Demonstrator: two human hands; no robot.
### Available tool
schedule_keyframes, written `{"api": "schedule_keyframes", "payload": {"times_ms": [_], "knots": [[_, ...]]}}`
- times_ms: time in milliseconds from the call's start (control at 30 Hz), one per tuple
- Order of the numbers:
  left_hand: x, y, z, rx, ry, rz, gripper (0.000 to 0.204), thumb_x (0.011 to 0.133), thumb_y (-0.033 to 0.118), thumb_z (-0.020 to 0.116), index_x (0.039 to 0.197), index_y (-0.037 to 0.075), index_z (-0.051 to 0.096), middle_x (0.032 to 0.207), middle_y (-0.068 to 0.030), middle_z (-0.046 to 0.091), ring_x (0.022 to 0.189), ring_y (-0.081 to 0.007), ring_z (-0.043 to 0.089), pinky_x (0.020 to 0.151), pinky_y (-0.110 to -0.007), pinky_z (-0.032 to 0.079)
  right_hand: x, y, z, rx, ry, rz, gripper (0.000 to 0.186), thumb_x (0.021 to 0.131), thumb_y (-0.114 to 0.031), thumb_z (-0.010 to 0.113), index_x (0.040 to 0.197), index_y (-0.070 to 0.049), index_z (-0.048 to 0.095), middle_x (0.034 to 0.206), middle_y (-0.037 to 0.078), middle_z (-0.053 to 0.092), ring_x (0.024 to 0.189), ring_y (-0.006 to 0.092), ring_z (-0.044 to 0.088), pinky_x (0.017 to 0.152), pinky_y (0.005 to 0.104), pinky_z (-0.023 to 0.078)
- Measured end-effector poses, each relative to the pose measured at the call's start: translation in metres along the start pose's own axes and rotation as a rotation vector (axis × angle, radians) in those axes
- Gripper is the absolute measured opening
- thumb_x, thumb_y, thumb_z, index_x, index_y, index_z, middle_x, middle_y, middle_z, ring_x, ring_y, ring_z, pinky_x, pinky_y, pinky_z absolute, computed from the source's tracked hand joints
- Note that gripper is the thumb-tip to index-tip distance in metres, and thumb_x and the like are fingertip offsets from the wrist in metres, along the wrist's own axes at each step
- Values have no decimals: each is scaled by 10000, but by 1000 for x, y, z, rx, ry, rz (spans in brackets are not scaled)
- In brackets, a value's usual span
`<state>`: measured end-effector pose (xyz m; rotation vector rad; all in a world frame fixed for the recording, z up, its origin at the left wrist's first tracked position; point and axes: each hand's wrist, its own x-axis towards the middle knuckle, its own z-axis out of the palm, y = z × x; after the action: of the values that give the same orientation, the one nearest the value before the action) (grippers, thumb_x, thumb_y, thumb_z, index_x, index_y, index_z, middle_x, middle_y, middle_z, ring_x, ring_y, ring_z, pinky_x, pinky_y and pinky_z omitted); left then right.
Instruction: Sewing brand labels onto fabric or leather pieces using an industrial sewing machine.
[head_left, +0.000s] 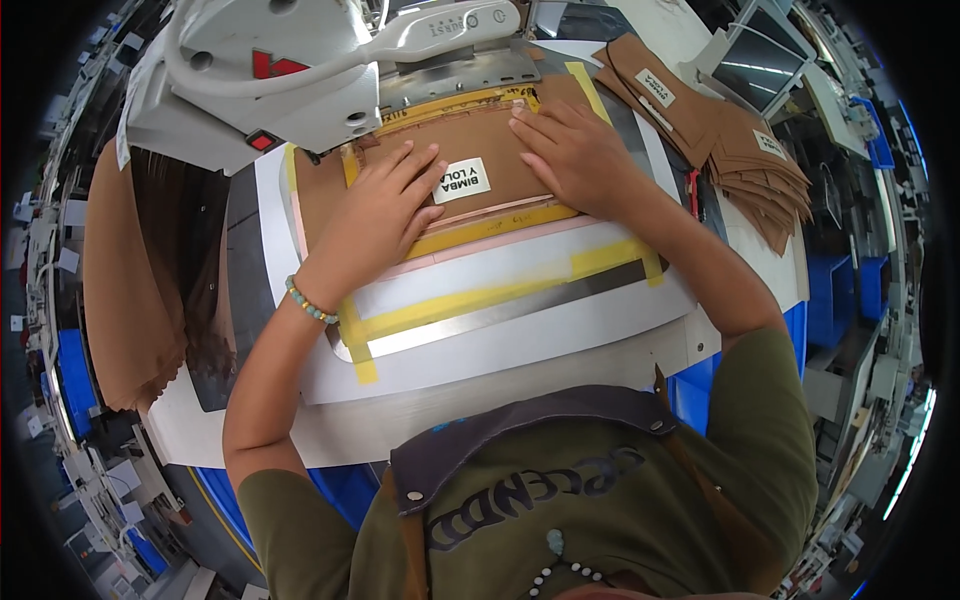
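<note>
A brown panel [470, 140] with a small white label [462, 180] lies under the machine head, inside a yellow-edged frame [490, 230]. My left hand [385, 205] rests flat on the left part of the panel, its fingers stretched out beside the label. Flat on the panel's right part lies my right hand [580, 160], its fingertips near the frame's far right corner. Neither hand grips anything. Under the frame is a white sheet with yellow tape strips [450, 308] and a metal plate edge [600, 281].
A large white sewing machine [270, 100] stands close beyond my left hand. Brown pieces hang at the left [130, 290]. On the right sits a fanned stack of labelled brown pieces [755, 180], with a screen [765, 60] behind it and blue bins [830, 300] beyond the table.
</note>
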<state>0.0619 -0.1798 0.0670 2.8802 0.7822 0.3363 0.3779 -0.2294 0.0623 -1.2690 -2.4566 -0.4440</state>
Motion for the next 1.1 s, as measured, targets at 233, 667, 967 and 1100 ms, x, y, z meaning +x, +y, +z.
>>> {"api": "schedule_keyframes", "payload": {"times_ms": [233, 667, 967, 1100], "knots": [[3, 8, -2, 6, 25, 18, 499, 1046, 265, 668, 1493, 59, 587, 1598, -140, 534, 1494, -376, 475, 1194, -473, 430, 7, -8, 8, 24, 45, -6, 388, 949, -235, 726, 1266, -18, 679, 1328, 119, 696, 1135, 257, 611, 903, 401, 490], [-6, 7, -3, 11, 35, -12, 486, 1064, 272, 640, 1475, 16, 601, 1584, -184, 531, 1482, -384, 476, 1212, -465, 416, 39, -36, 12, 60, 80, -69, 382, 946, -271, 727, 1222, -9, 690, 1254, 105, 705, 1047, 231, 616, 818, 379, 482], [-13, 2, -1, 14, 45, -19, 505, 1061, 246, 643, 1490, -13, 574, 1581, -193, 529, 1474, -388, 484, 1218, -461, 412, 55, -48, 28, 64, 92, -94, 386, 955, -269, 738, 1240, -10, 712, 1209, 67, 727, 1028, 232, 616, 829, 374, 475], [-18, -1, -1, -23, 61, -62, 521, 1059, 241, 646, 1495, -29, 559, 1579, -203, 528, 1455, -392, 498, 1208, -466, 418, 64, -58, 31, 50, 81, -98, 384, 958, -283, 733, 1230, -12, 721, 1220, 70, 733, 1044, 223, 617, 826, 362, 479]]}}
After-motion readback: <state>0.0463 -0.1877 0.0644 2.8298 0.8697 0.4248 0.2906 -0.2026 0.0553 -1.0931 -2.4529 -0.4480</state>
